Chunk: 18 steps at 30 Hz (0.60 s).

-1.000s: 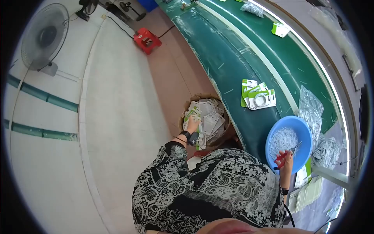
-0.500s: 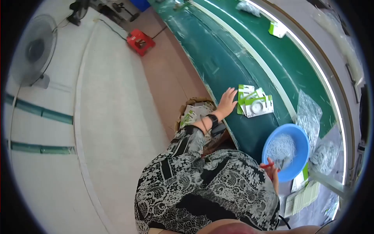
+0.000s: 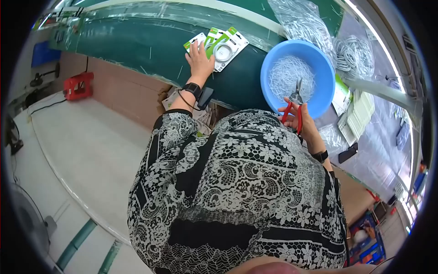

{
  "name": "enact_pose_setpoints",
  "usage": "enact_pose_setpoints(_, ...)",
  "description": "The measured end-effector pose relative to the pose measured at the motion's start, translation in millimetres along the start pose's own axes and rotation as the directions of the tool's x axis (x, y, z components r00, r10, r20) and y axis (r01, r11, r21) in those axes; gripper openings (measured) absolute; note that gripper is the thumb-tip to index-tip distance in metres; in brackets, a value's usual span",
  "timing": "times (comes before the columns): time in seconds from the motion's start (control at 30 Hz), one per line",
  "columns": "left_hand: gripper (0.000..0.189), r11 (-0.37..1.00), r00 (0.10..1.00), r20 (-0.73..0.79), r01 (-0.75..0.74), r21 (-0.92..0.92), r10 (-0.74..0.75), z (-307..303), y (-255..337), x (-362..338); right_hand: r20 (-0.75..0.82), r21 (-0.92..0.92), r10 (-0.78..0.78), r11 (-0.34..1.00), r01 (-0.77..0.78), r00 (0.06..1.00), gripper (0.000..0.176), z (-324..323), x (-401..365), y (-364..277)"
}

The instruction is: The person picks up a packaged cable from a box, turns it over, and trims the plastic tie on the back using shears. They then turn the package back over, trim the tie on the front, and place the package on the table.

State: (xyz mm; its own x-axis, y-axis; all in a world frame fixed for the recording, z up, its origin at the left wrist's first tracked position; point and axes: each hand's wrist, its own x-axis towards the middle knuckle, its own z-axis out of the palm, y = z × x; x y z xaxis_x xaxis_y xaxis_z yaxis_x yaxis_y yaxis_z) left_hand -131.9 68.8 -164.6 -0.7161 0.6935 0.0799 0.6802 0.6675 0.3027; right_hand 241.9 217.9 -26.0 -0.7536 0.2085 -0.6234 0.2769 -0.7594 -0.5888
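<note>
My left hand (image 3: 200,63) lies with fingers spread over the edge of a small group of packaged cards, its fingertips on the leftmost card (image 3: 195,39). The cards are white and green, and the nearest one (image 3: 232,42) has a round white coil on its front. In my right hand (image 3: 309,125) are red-handled snips (image 3: 296,97), handles spread apart and metal jaws pointing away from me. The jaws overlap a blue basin (image 3: 269,68) holding a heap of thin white clippings (image 3: 289,75).
A green worktable (image 3: 132,48) runs across in front. Behind the basin lie a clear plastic bag (image 3: 303,20) and bundled white cords (image 3: 353,55). Stacked pale cards (image 3: 358,116) stand to the right. Below the table edge at left is a box of packaged cards (image 3: 173,98).
The view has swung left to right, bringing the table across the front. My left hand now reaches onto the cards' edge. The snips show more fully over the basin.
</note>
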Motion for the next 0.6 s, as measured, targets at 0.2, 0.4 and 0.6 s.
enact_pose_setpoints(0.2, 0.04, 0.988, 0.968, 0.243, 0.023, 0.15, -0.059, -2, 30, 45, 0.237, -0.146, -0.026, 0.987, 0.063, 0.971, 0.081, -13, 10, -9)
enact_pose_setpoints(0.4, 0.032, 0.993, 0.989, 0.113, -0.092, -0.077, 0.1, -16, 20, 60, 0.252, -0.007, -0.004, 1.0, 0.006, 0.968, 0.078, -39, 10, 13)
enact_pose_setpoints(0.6, 0.035, 0.006, 0.897, 0.442, 0.442, -0.897, -0.002, -70, 94, 9, 0.191, 0.032, -0.164, 0.986, 0.161, 0.968, 0.063, -23, 4, -2)
